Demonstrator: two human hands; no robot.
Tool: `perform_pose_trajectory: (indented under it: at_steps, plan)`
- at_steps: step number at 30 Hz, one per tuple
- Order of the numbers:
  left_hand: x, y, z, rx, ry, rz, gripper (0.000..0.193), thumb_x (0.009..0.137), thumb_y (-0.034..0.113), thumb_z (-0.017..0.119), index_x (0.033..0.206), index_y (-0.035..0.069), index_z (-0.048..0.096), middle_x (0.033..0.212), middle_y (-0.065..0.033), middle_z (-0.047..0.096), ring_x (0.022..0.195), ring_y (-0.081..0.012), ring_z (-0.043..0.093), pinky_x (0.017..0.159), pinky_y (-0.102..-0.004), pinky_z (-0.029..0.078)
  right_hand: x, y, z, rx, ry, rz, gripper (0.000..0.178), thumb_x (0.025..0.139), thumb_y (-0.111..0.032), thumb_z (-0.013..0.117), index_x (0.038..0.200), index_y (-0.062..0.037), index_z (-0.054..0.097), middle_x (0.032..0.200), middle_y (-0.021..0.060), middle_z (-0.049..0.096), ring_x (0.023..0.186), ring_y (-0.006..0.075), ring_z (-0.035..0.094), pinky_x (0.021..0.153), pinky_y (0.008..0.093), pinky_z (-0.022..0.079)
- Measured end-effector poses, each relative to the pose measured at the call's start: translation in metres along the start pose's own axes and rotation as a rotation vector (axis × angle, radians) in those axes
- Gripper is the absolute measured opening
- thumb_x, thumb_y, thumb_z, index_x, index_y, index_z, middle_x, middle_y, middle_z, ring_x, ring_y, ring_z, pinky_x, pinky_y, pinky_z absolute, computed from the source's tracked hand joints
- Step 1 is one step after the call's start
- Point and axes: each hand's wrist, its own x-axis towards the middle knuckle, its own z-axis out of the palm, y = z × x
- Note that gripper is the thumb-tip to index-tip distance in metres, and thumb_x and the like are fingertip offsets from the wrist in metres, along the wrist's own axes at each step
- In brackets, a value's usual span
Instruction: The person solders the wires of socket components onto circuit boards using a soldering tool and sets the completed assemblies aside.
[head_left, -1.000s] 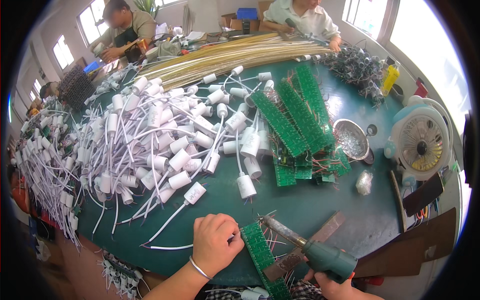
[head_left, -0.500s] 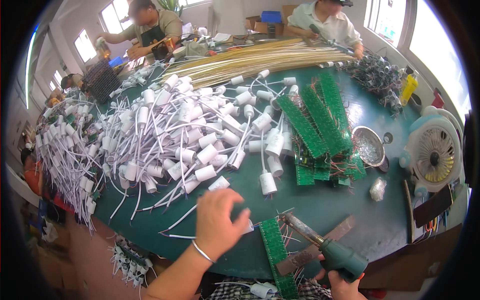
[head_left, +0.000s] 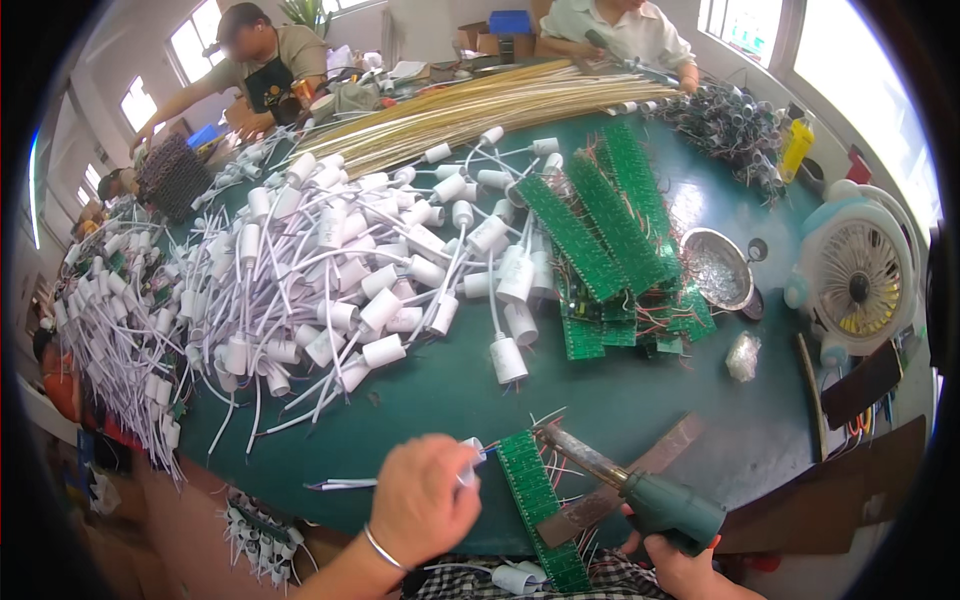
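My left hand [head_left: 425, 505], with a band at its wrist, is closed on a white cylinder [head_left: 466, 476] trailing a white cable; the fingers hide part of it. Close by, another white cylinder [head_left: 472, 447] has thin wires reaching the edge of a narrow green circuit board strip [head_left: 528, 490]. My right hand [head_left: 682, 572] grips a green gun-shaped tool [head_left: 675, 510] by its handle. The tool's long metal barrel points left, its tip near the strip's far end. A brown flat bar [head_left: 660, 450] lies across the strip, under the tool.
A big heap of white cabled cylinders [head_left: 330, 260] covers the left and middle. Stacked green boards [head_left: 610, 250], a metal bowl [head_left: 716, 268], a crumpled clear lump [head_left: 742, 357] and a small fan [head_left: 858, 275] stand right. Two people work beyond long thin rods [head_left: 440, 115].
My left hand has come down toward me, its fingers closing. The white cylinder at the heap's near edge has left its place and is now in that hand. The tool stays by the strip.
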Motion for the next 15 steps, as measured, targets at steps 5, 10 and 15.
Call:
perform_pose_trajectory:
  at_steps: [5,10,15]
  plan:
    - [-0.018,0.005,0.016,0.171,0.035,0.037,0.033,0.065,0.011,0.072,0.094,0.013,0.058,0.101,-0.0055,0.055,0.089,-0.0282,0.052,0.075,-0.0403,0.038,-0.002,-0.002,0.006,-0.013,0.021,-0.038,0.02,0.086,-0.007,0.066,0.103,0.0019,0.064,0.085,0.0082,0.065,0.073,0.0171,0.061,0.068,0.0332,0.049]
    - [-0.012,0.01,0.027,0.276,0.07,0.039,0.029,0.063,0.011,0.071,0.089,0.016,0.061,0.106,-0.0024,0.054,0.101,-0.0261,0.046,0.082,-0.0428,0.033,-0.008,0.006,0.002,-0.022,-0.01,-0.02,0.018,0.085,-0.007,0.066,0.102,0.0012,0.064,0.087,0.008,0.065,0.075,0.0175,0.062,0.069,0.0342,0.051]
    - [-0.003,0.014,0.03,0.269,0.106,-0.017,0.025,0.064,0.011,0.07,0.088,0.014,0.061,0.108,-0.0028,0.054,0.102,-0.0266,0.046,0.082,-0.0433,0.033,-0.009,0.008,0.002,-0.085,-0.002,-0.091,0.017,0.084,-0.004,0.067,0.1,0.0015,0.064,0.083,0.0075,0.066,0.074,0.0174,0.063,0.068,0.0336,0.051]
